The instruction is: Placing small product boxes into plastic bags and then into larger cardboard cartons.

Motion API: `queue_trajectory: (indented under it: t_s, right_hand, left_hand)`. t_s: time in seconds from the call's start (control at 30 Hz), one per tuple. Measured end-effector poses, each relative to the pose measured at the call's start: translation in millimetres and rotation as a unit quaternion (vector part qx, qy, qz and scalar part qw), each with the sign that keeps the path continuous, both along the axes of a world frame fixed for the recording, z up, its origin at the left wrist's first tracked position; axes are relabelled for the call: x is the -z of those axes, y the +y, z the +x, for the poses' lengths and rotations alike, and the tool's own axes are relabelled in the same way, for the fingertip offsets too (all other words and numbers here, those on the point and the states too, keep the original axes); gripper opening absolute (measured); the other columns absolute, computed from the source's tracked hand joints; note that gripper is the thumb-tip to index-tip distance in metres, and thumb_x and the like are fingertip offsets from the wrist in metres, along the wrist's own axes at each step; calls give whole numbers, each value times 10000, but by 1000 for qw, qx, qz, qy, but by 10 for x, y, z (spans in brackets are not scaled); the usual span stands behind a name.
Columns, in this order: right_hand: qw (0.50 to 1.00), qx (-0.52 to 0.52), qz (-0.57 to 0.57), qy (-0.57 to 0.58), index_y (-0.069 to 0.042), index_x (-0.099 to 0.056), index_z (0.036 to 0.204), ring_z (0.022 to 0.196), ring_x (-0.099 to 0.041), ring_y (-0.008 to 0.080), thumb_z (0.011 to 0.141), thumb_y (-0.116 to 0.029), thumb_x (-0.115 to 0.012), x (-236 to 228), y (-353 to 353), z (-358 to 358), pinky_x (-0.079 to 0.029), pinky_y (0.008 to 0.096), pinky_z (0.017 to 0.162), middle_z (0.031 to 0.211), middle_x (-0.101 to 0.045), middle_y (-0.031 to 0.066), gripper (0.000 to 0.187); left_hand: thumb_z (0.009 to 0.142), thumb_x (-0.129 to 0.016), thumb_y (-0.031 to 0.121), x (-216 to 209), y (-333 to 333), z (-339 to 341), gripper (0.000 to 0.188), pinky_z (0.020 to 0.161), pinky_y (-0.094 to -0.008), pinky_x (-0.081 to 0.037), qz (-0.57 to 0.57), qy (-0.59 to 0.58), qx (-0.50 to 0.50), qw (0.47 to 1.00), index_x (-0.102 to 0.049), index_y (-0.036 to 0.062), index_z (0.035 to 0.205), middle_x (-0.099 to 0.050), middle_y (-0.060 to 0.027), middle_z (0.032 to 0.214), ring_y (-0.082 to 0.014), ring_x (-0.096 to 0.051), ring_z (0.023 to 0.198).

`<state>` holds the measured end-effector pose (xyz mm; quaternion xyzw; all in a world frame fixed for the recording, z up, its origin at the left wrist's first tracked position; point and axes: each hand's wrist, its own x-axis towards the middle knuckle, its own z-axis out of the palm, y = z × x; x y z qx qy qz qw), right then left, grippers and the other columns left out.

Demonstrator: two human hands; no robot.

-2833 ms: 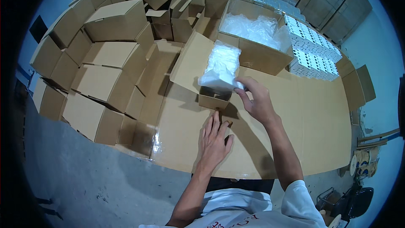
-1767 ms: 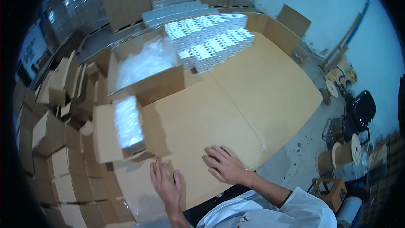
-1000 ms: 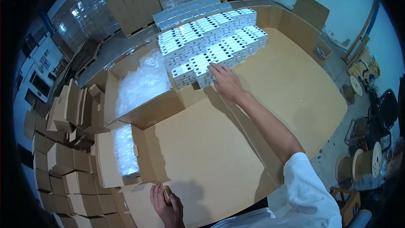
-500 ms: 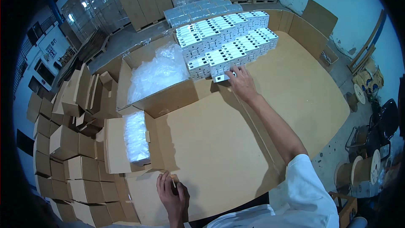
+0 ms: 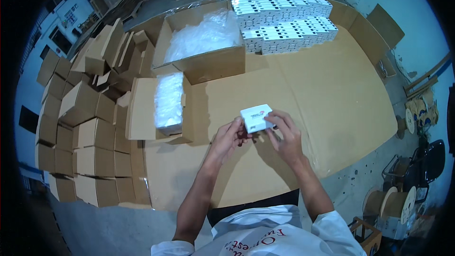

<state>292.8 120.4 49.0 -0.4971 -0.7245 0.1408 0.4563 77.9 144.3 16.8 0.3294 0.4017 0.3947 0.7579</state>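
Above the cardboard-covered table, a small flat white box (image 5: 256, 115) with small print on its top is between my two hands. My right hand (image 5: 288, 141) grips its right edge between thumb and fingers. On the opposite side, my left hand (image 5: 224, 142) is closed against the box's left edge; some of its fingertips are hidden. To the left stands an open small carton (image 5: 188, 116) with a row of white items wrapped in clear plastic (image 5: 168, 98). Many similar white boxes (image 5: 279, 45) are stacked in rows at the far side of the table.
Behind the small carton, a larger open carton (image 5: 213, 72) holds crumpled clear plastic bags (image 5: 204, 35). Empty brown cartons (image 5: 95, 135) are piled along the left. A raised cardboard wall (image 5: 362, 40) edges the table's far right. Beyond it are a black chair (image 5: 429, 161) and cable spools (image 5: 393, 204).
My right hand has brought one white box from the front of the stack back toward me. My left hand has risen from the near edge to meet it. The head view has shifted.
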Motion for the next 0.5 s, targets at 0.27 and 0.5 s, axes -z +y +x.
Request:
queue_trajectory:
  t_s: [0.27, 0.5]
  right_hand:
    - [983, -35, -72, 167, 14, -625, 1018, 1003, -709, 245, 848, 63, -723, 343, -247, -216, -598, 340, 888, 1197, -641, 167, 202]
    - [969, -38, -143, 196, 21, -521, 1129, 968, -722, 218, 900, 46, -690, 545, -65, -426, -587, 344, 867, 1044, -702, 156, 286]
  left_hand:
    - [997, -655, 110, 33, -209, -169, 349, 864, -302, -567, 124, 121, -27, 984, -584, -38, 1305, -673, -87, 1155, -149, -655, 1028]
    - [929, -720, 26, 285, -207, -470, 399, 958, -317, -552, 273, 233, -65, 931, -597, -75, 1295, -687, -122, 1166, -186, -667, 1088]
